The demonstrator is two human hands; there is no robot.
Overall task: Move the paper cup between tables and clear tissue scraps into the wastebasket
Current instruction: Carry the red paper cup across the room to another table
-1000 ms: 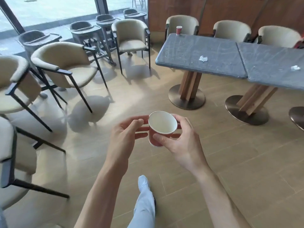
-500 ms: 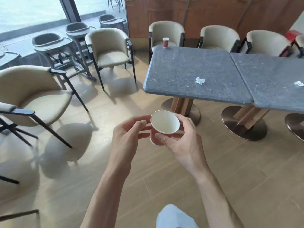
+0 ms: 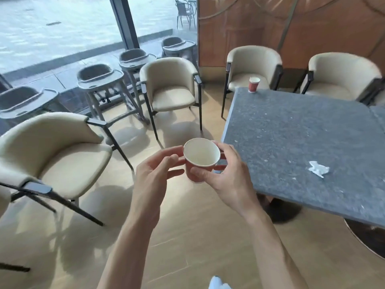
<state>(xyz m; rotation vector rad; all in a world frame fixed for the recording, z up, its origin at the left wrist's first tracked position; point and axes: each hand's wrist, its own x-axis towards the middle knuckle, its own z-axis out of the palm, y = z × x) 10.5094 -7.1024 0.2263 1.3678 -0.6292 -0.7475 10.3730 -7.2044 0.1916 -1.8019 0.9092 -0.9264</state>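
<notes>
I see the big grey table on my right, with soft chairs around it. A crumpled tissue scrap lies on it near me, and a second red cup stands at the far corner. My right hand is wrapped around the paper cup, up in the air just beside the table's edge. My left hand touches its side with loose fingers. The cup looks empty; I cannot see into the far one. If I squeeze hard, the thin cup could crush. I see no wastebasket.
</notes>
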